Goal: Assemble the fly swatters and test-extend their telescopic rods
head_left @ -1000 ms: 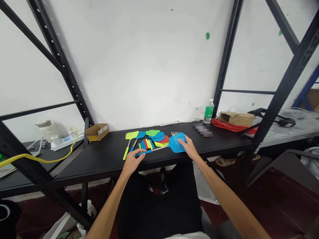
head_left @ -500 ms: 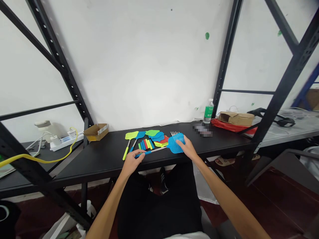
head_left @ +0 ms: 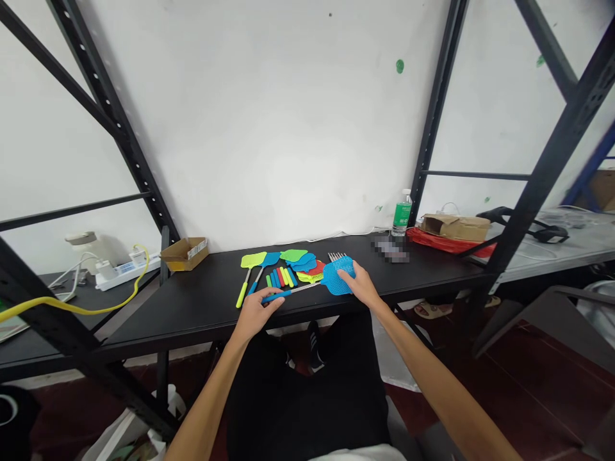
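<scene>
A blue fly swatter (head_left: 335,282) lies level across both hands above the table's front edge. My right hand (head_left: 359,285) grips its perforated head, thumb on top. My left hand (head_left: 258,311) is closed around the blue handle at the other end, with a thin metal rod between. Behind it lie several loose coloured handles (head_left: 282,277) in a row and a pile of loose swatter heads (head_left: 302,259) in green, blue, red and yellow. Several metal rods (head_left: 337,256) show behind the held head. To the left rest a yellow-green fly swatter (head_left: 253,260) and a blue fly swatter (head_left: 271,258).
On the black table (head_left: 192,307) stand a small cardboard box (head_left: 185,254) at left and a water bottle (head_left: 402,213) at back right. Another cardboard box (head_left: 454,227) lies on red plastic (head_left: 432,243). Black metal posts (head_left: 425,134) frame both sides; a yellow cable (head_left: 96,311) hangs at left.
My left hand's fingers have shifted slightly along the blue handle, with the thumb lower. My right hand and the swatter head stay nearly in place.
</scene>
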`<state>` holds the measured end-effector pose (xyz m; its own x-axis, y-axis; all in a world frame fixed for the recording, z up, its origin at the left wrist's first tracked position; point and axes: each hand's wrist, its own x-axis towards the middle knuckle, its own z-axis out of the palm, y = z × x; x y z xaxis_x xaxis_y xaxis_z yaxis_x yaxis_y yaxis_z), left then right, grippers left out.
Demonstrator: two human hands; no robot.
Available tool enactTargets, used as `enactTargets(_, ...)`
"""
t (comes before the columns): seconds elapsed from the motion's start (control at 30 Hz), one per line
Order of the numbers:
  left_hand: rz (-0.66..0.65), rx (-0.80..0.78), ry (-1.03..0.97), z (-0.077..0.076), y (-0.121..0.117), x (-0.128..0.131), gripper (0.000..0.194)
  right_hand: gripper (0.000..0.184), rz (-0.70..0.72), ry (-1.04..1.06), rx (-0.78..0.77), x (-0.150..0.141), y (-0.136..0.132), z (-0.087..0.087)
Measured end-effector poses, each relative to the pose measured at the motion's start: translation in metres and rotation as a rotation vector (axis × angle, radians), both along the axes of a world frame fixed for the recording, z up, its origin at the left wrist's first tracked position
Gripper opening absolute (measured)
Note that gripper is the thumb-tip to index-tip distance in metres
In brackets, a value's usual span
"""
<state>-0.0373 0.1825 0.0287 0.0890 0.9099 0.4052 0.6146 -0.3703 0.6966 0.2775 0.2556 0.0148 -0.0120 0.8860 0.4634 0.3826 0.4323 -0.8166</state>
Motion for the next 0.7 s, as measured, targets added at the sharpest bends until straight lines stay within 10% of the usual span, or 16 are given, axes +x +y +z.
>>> enactTargets(0.7,-0.009,0.029,0.004,0.002,-0.0028,0.0036,0.038,0.029,0.025,0.058,0.011,-0.0004,0.0017,-0.0005)
